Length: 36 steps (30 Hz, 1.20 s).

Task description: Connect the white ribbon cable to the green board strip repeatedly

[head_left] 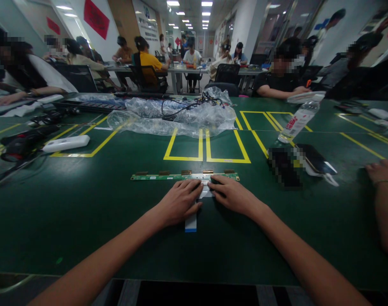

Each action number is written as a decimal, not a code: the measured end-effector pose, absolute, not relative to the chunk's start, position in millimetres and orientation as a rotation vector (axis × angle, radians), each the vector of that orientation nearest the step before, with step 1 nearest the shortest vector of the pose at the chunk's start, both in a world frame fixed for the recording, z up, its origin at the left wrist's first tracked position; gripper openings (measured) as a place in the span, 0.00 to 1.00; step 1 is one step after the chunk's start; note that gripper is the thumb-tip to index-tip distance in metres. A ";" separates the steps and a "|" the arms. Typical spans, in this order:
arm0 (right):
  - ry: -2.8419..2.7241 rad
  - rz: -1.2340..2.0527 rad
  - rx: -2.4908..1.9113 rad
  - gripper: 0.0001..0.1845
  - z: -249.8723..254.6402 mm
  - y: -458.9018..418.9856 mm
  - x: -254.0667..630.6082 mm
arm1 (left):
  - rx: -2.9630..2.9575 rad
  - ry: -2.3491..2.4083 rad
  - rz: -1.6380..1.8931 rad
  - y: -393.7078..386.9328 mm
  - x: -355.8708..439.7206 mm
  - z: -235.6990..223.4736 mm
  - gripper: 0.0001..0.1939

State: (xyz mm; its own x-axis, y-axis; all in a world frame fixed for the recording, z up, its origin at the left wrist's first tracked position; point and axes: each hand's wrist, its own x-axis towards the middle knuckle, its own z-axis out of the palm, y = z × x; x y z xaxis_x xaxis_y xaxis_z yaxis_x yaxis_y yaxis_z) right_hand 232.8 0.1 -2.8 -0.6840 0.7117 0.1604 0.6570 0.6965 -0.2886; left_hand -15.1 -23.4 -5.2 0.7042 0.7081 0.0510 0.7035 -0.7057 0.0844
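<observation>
A long, narrow green circuit board [162, 177] lies flat on the table before me, with copper-coloured tabs along its far edge. From its near side a white flat ribbon cable [191, 222] comes towards me and ends in a blue tip. My left hand [177, 202] lies over the cable, fingers stretched out to the board's near edge, thumb apart. Opposite it, my right hand [233, 193] rests its outstretched fingertips on the board and beside the white part of the cable. The join between cable and board is partly hidden under my fingers.
Clear bubble wrap [181, 112] with black cables lies beyond yellow tape outlines. At right stand a tilted plastic bottle [300, 119] and a phone [315, 159]. A white device [66, 144] sits at left. Another person's arm [386, 204] rests at the right edge.
</observation>
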 end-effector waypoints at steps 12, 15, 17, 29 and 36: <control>-2.670 0.238 -1.089 0.22 -4.5 1.2 231.7 | 2.810 1.172 0.160 -20.0 -17.5 -6.7 0.29; -2.668 0.225 -1.113 0.23 -6.8 1.0 230.9 | 2.814 1.178 0.164 -20.7 -16.6 -5.1 0.29; -2.661 0.224 -1.120 0.23 -7.9 0.6 230.3 | 2.818 1.186 0.167 -21.0 -15.8 -4.2 0.29; -2.663 0.188 -1.133 0.22 -8.6 1.1 228.5 | 2.818 1.209 0.156 -20.9 -14.9 -3.8 0.28; -2.645 0.229 -1.145 0.23 -8.4 1.5 231.1 | 2.810 1.201 0.174 -18.4 -16.1 -6.4 0.27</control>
